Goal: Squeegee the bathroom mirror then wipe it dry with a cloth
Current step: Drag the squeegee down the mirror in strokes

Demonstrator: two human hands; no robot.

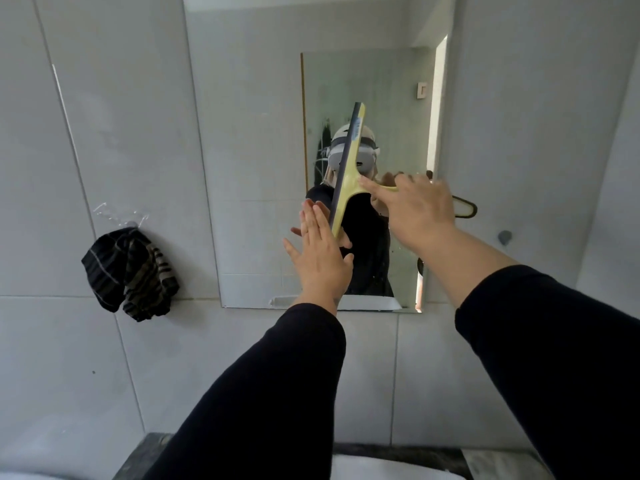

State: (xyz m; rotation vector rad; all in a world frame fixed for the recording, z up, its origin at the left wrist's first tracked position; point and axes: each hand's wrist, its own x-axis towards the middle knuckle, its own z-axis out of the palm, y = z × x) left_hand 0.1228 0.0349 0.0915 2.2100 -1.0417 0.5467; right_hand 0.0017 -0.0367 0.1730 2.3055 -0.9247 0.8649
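The mirror (249, 133) hangs on the tiled wall, fogged and streaked near its middle. My right hand (415, 209) grips the handle of a yellow squeegee (348, 174), index finger stretched along it. The dark blade stands nearly upright against the glass. My left hand (318, 254) is flat on the mirror with fingers spread, just left of the blade's lower end. A dark striped cloth (130, 271) hangs from a clear hook on the wall, left of the mirror.
A dark hanger-like hook (465, 207) sticks out at the mirror's right edge. A dark counter edge (398, 452) and a white basin rim (381, 471) lie below. Grey tiles surround the mirror.
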